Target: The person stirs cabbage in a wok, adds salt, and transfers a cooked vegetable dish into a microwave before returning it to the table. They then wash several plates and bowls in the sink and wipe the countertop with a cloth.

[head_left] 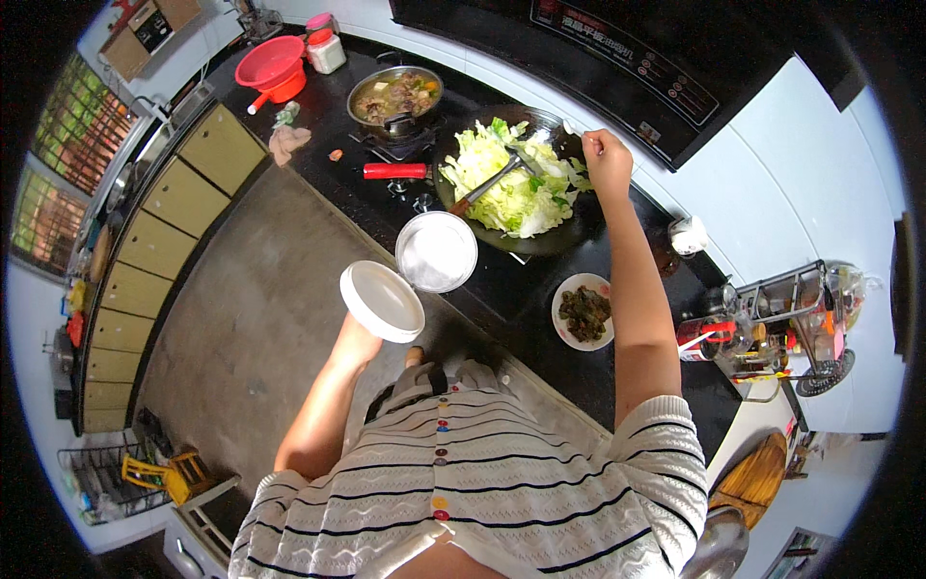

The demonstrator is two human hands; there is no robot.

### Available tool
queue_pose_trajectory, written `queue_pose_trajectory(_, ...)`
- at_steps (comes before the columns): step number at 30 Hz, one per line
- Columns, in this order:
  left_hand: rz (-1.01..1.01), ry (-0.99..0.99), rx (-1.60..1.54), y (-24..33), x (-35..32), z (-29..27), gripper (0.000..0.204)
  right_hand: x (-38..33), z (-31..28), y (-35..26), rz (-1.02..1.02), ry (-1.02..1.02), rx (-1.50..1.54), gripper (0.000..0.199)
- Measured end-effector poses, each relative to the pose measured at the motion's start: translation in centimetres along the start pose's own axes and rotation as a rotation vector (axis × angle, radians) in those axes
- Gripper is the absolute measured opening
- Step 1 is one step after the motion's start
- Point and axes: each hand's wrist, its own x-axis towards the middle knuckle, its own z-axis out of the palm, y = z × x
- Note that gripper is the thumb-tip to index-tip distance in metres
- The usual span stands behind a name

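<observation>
My left hand (357, 341) grips a round white lid (383, 302), tilted over the counter's front edge. Close by sits a white tub (415, 253), its top off, with white powder inside. Over the far right rim of the wok (603, 227), my right hand (607, 166) is closed in a pinch on what looks like a small white spoon (571, 126), mostly hidden by the fingers. Chopped cabbage (540, 209) fills the wok. A spatula (492, 185) lies across the leaves, and the wok's red handle (394, 171) points left.
Left of the wok, a pot of stew (441, 96) stands on a burner. A plate of dark cooked food (558, 314) lies to the right. Farther right is a condiment rack (786, 289). A red colander (270, 63) and a jar (326, 53) stand at the far left.
</observation>
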Motion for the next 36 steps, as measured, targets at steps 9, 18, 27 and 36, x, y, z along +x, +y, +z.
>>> queue_pose_trajectory(9,0.022,-0.084,0.035,0.6,1.8,1.2,0.04,-3.1,-4.0,-7.4,0.416,0.05,0.565,0.007)
queue_pose_trajectory(18,0.275,-0.187,0.196,0.3,3.4,2.5,0.021,-9.3,-8.0,-18.8,0.428,-0.424,0.69,0.011)
queue_pose_trajectory(27,0.266,-0.251,0.183,1.1,2.7,3.0,0.02,-11.3,-6.2,-18.8,0.065,-0.348,0.276,0.014)
queue_pose_trajectory(36,0.278,-0.235,0.229,1.0,2.4,2.8,0.021,-12.1,-5.3,-18.8,0.1,-0.201,0.33,0.012)
